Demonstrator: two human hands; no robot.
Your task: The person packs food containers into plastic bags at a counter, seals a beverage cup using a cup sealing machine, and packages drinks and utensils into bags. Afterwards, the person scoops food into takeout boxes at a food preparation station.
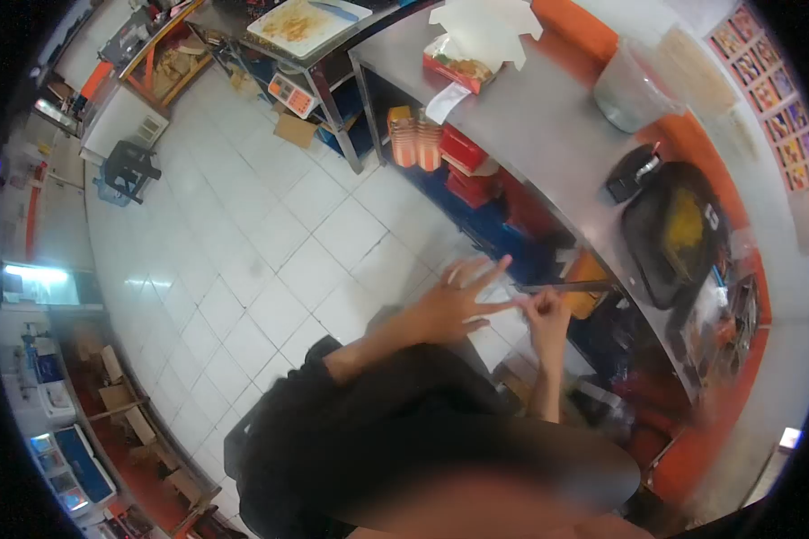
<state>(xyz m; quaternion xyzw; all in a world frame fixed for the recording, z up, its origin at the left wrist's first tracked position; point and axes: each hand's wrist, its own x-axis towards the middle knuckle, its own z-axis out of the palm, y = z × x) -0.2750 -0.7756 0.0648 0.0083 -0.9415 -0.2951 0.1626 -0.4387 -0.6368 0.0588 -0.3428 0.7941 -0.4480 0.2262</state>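
Note:
My left hand point(463, 301) is held out over the floor in front of my body, fingers spread apart. My right hand point(546, 313) is beside it, thumb and fingers pinched together. One fingertip of the left hand meets the pinched fingers of the right. Whether something small is caught in that pinch is too blurred to tell. Both hands are in the air by the front edge of a metal table point(548, 135). Beyond the left hand, under the tabletop, red boxes point(470, 166) and striped cup stacks point(415, 144) stand on a shelf.
On the metal table are an open food box point(458, 63), a clear bucket point(634, 90), a black device point(634, 171) and a black bag point(679, 234). A cutting board point(306, 25) with a knife lies on another table. A dark stool point(130, 169) stands across the tiled floor point(243, 216).

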